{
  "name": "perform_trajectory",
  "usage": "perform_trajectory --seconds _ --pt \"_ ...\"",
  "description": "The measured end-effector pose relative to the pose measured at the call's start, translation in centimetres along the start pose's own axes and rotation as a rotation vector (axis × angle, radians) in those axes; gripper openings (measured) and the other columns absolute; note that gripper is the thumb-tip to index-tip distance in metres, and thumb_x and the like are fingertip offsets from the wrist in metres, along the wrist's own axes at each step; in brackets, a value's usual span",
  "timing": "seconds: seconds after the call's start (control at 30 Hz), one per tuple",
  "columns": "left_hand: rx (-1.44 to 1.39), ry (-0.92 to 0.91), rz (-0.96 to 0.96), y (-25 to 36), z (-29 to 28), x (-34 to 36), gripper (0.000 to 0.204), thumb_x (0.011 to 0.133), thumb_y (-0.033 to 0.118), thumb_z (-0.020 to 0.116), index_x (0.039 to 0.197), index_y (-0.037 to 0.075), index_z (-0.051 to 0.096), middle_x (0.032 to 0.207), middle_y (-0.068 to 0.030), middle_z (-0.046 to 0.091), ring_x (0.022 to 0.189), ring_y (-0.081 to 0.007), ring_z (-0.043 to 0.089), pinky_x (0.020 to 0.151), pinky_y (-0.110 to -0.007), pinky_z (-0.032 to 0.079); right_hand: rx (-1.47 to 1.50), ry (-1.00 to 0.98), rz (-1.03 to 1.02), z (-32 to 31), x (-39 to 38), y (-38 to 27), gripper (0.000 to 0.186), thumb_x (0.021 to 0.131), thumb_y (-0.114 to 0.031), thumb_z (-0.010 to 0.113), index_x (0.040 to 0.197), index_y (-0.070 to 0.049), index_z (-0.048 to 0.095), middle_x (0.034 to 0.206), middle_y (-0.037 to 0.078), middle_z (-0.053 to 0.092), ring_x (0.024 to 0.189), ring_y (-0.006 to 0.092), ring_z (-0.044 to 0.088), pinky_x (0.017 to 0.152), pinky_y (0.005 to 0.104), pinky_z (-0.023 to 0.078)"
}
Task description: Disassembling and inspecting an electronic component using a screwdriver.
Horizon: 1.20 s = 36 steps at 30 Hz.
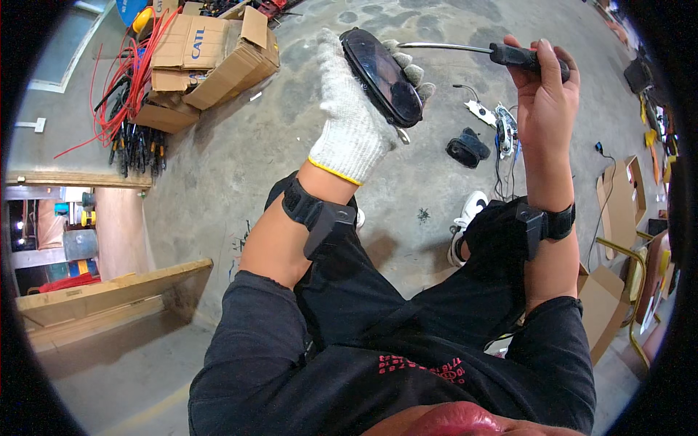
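Note:
My left hand (352,134), in a white knitted glove with a yellow cuff edge, grips an oval black device (382,78) with a glossy dark face, perhaps an instrument display. Its gloved fingertips wrap round the device's right edge. In my bare right hand (547,98) is a screwdriver (520,57), held by its black handle between thumb and fingers. The metal shaft points left, and its tip comes close to the device's upper right edge near the gloved fingers. Whether the tip touches the device I cannot tell.
On the concrete floor lie a black part (467,147) and a white and grey part (506,131) with cables. An open cardboard box (211,62) stands at the far left beside red cables (138,69). A wooden board (116,291) is at left; flattened cardboard (616,196) is at right.

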State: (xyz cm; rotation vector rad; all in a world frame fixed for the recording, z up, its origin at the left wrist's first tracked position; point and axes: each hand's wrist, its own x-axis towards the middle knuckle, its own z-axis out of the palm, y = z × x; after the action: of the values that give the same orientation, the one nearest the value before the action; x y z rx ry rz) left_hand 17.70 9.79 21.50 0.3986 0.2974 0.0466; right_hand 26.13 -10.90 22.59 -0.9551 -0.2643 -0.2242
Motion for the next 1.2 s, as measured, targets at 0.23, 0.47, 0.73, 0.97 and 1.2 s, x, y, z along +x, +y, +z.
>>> perform_trajectory --seconds 0.23,0.47,0.73,0.97,1.2 --pt "0.041 0.109 0.096 -0.3 0.0 0.5 0.083 0.091 0.079 0.037 0.110 0.003 0.061 0.089 -0.0175 0.067 0.076 -0.0341 0.066 0.078 -0.059 0.057 -0.053 0.084 0.074 -0.1 -0.3 0.4 0.050 0.097 -0.007 0.063 0.130 0.010 0.030 0.110 0.021 0.059 0.109 0.0437 0.067 0.095 0.0478 0.060" --pt "0.034 0.031 0.036 -0.3 0.5 -0.3 0.083 0.092 0.078 0.036 0.113 0.002 0.059 0.092 -0.0163 0.066 0.076 -0.0336 0.066 0.079 -0.060 0.055 -0.053 0.061 0.079 -0.2 -0.2 0.7 0.055 0.096 -0.008 0.065 0.132 0.009 0.026 0.119 0.028 0.053 0.105 0.0411 0.069 0.090 0.0443 0.063" --pt "0.058 0.012 0.036 -0.5 0.4 -0.1 0.082 0.088 0.083 0.039 0.111 0.006 0.060 0.092 -0.0146 0.065 0.078 -0.0323 0.064 0.077 -0.055 0.056 -0.057 0.066 0.084 -0.3 -0.2 0.8 0.055 0.096 -0.008 0.064 0.132 0.009 0.026 0.118 0.028 0.054 0.105 0.0404 0.069 0.090 0.0437 0.063" --pt "0.084 -0.002 -0.003 -0.4 0.6 -0.2 0.087 0.082 0.089 0.042 0.107 0.008 0.060 0.088 -0.0128 0.064 0.076 -0.0294 0.065 0.074 -0.050 0.059 -0.061 0.064 0.058 -0.2 -0.3 1.0 0.056 0.097 -0.010 0.065 0.131 0.009 0.026 0.118 0.028 0.053 0.104 0.0405 0.069 0.088 0.0431 0.064" --pt "0.312 -0.027 0.191 -0.5 0.7 -0.7 0.084 0.087 0.082 0.045 0.112 0.003 0.059 0.096 -0.0164 0.067 0.081 -0.0316 0.069 0.079 -0.053 0.060 -0.133 -0.018 -0.070 0.2 -0.4 0.3 0.052 0.099 -0.016 0.065 0.127 0.008 0.029 0.114 0.026 0.057 0.105 0.0391 0.069 0.088 0.0420 0.063"
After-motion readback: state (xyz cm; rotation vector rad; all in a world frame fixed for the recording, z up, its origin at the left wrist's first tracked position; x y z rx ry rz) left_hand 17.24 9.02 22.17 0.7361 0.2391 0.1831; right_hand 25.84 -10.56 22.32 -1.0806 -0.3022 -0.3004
